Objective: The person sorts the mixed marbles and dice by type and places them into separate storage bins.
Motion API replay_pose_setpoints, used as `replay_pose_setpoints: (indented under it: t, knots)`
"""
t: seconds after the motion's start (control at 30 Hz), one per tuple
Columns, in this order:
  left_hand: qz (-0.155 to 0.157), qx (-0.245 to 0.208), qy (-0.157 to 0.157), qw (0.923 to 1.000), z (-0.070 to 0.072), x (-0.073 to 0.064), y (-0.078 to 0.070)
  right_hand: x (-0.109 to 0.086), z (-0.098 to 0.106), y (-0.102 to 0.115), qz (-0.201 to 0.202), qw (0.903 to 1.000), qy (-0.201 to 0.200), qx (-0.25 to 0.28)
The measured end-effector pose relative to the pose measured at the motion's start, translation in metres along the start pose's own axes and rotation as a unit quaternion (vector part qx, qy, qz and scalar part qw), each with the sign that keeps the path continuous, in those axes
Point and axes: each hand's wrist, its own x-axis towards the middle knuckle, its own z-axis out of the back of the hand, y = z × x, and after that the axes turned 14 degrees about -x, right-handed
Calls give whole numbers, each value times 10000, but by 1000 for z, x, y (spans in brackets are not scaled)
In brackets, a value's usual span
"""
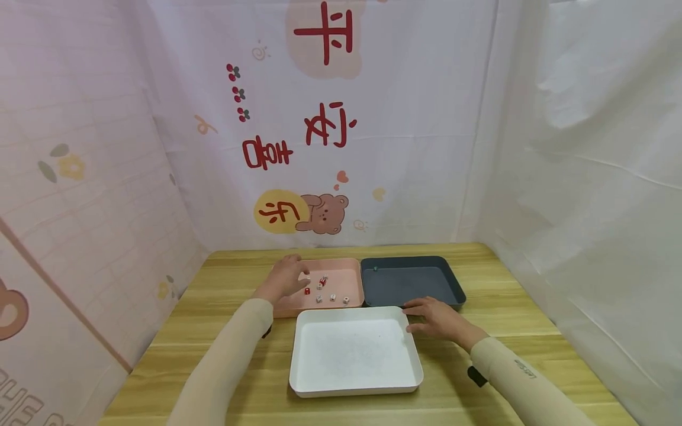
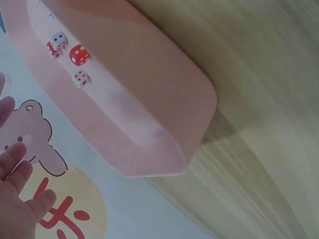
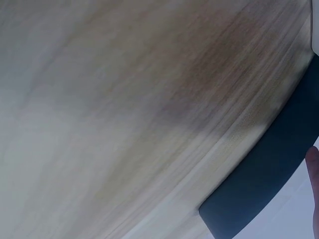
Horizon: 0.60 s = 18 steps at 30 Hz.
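Over the left part of a pink tray [image 1: 341, 267], my left hand [image 1: 286, 279] hovers with its fingers spread and nothing between them. Several small dice lie in that tray, among them a red die [image 2: 79, 55] and a white die [image 2: 80, 78] with red dots. My right hand [image 1: 439, 320] is at the far right corner of a white tray [image 1: 357, 352], its fingertips at the rim, near the front wall of a dark blue-grey tray [image 1: 410, 287]. In the right wrist view only one finger [image 3: 313, 169] shows, beside the dark tray.
In the dark tray's far left corner lies a small green piece [image 1: 375, 269]. The pink and dark trays stand side by side behind the white one on the wood-grain table [image 1: 240, 361]. A printed cloth [image 1: 415, 148] hangs behind and along both sides.
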Motion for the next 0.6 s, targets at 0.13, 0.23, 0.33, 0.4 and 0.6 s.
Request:
replay_pose_setpoints:
  t: [0.13, 0.23, 0.33, 0.4, 0.6]
  knots:
    - [52, 44, 72, 10000, -3, -5, -2, -1, 1, -1, 16, 10000, 5, 52]
    - [108, -70, 22, 9999, -6, -12, -4, -2, 0, 0, 25, 9999, -38, 164]
    - [-9, -294, -187, 9994, -11, -19, -6, -4, -3, 1, 21, 9996, -140, 245]
    - [-138, -402, -334, 9985, -14, -23, -7, -7, -4, 1, -8, 9994, -191, 288]
    - [-271, -491, -673, 9962, -21, -37, -12, -18, -5, 3, -340, 9976, -136, 581]
